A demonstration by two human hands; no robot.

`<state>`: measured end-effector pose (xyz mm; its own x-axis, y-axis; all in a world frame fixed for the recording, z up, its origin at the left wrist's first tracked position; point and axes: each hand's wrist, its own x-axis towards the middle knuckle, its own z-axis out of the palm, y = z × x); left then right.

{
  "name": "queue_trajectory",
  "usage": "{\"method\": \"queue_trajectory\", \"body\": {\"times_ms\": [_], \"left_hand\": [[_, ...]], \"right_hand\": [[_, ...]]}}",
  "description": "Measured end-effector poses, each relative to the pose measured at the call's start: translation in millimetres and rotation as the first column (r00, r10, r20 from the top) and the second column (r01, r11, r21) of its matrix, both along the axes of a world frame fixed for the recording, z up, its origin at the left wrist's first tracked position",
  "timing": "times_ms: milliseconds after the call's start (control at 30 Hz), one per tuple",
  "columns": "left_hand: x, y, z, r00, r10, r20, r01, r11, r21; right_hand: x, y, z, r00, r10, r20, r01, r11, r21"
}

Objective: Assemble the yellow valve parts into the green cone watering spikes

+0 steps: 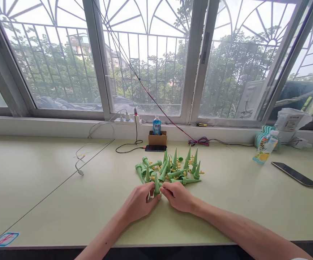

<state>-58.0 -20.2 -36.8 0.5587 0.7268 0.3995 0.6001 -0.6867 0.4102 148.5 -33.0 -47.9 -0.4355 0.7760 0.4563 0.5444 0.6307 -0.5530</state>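
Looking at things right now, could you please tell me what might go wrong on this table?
The left hand holds a green spike right beside the pile of spikes, so a bump might topple upright ones. Spikes pushed back could hit the phone lying behind them.

In the middle of the frame, a blue-labelled bottle (157, 126) is showing above a cardboard box (157, 139), and a black smartphone (155, 148) is lying before it. At the right, a lemon-labelled bottle (265, 147) is standing near a second smartphone (295, 174).
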Motion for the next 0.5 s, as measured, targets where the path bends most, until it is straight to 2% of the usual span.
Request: {"method": "queue_trajectory", "body": {"times_ms": [200, 500], "left_hand": [[-0.3, -1.1, 1.9, 1.0, -0.014, 0.01, 0.014, 1.0, 0.027], [-1.9, -2.1, 2.8, 0.994, -0.112, -0.012, 0.112, 0.983, 0.144]], "right_hand": [[-0.2, -0.4, 1.3, 1.0, 0.016, -0.006, -0.016, 1.0, 0.015], [-0.2, -1.9, 2.7, 0.999, 0.034, -0.008, -0.034, 0.999, 0.024]]}}
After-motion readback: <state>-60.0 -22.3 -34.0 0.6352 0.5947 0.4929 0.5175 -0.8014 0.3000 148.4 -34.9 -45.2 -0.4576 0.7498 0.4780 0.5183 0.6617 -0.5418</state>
